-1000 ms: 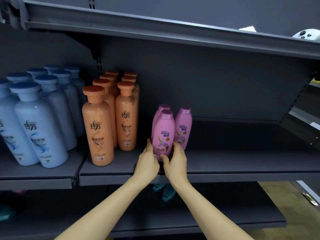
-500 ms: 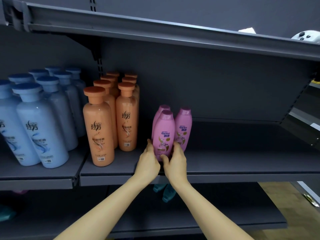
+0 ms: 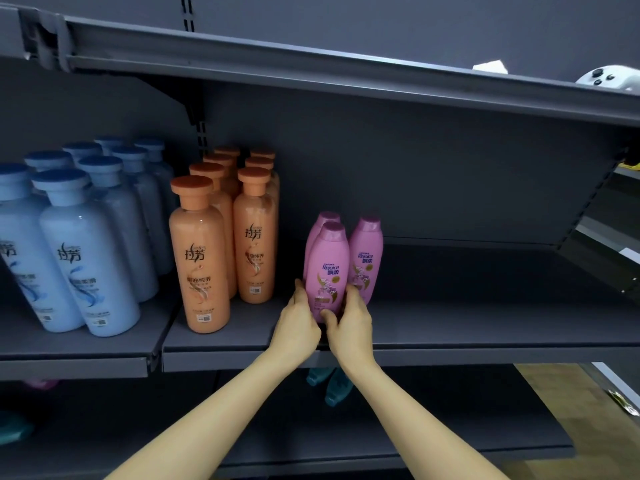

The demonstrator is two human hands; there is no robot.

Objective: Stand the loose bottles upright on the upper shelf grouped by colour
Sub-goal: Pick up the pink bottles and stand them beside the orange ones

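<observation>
Three pink bottles stand upright together on the grey upper shelf (image 3: 450, 327). The front pink bottle (image 3: 328, 265) is held at its base from both sides: my left hand (image 3: 298, 323) on its left, my right hand (image 3: 349, 323) on its right. A second pink bottle (image 3: 367, 251) stands just behind to the right, a third (image 3: 320, 225) behind to the left. Left of them stand several orange bottles (image 3: 201, 258) and, further left, several blue bottles (image 3: 86, 258), all upright. Teal bottles (image 3: 330, 382) lie on the lower shelf, partly hidden by my arms.
The right half of the upper shelf is bare up to a slanted side panel (image 3: 588, 209). A shelf above (image 3: 346, 74) overhangs and carries a white controller (image 3: 609, 79) at its right end. Another teal bottle (image 3: 14, 427) lies at the lower left.
Both hands stay clasped on the front pink bottle; the view has shifted slightly, nothing else has moved.
</observation>
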